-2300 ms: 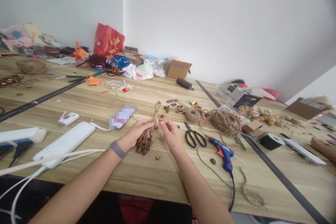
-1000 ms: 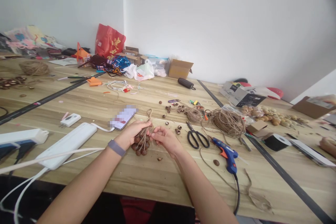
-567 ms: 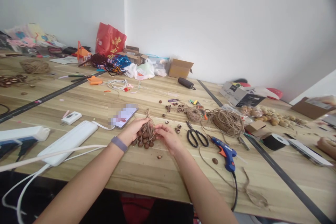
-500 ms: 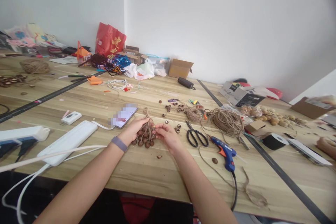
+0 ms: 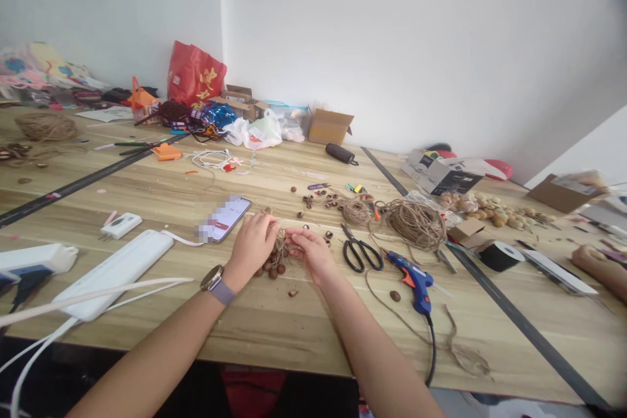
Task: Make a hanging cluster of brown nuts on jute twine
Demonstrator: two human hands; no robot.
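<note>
A bundle of twine strands with round brown nut-like balls (image 5: 274,270) at their ends lies on the table between my hands. My left hand (image 5: 253,245) is closed round the top of the bundle, hiding much of it, with a small twine loop showing above the fingers. My right hand (image 5: 311,253) pinches at the strands from the right, fingertips close to the left ones. Right of my hands lie black-handled scissors (image 5: 360,253), a blue glue gun (image 5: 414,277) and a coil of twine (image 5: 416,224). A phone (image 5: 228,219) lies beyond my left hand.
A white power strip (image 5: 115,274) and cables lie at the left. Cut nut pieces (image 5: 307,201) and a small twine ball (image 5: 356,211) lie beyond my right hand. At the far right, another person's hand (image 5: 595,262) rests near a black roll (image 5: 499,256).
My left hand has turned over the bundle, so its back and the watch now show and more balls are covered. My right hand stays at the strands. The view has shifted slightly.
</note>
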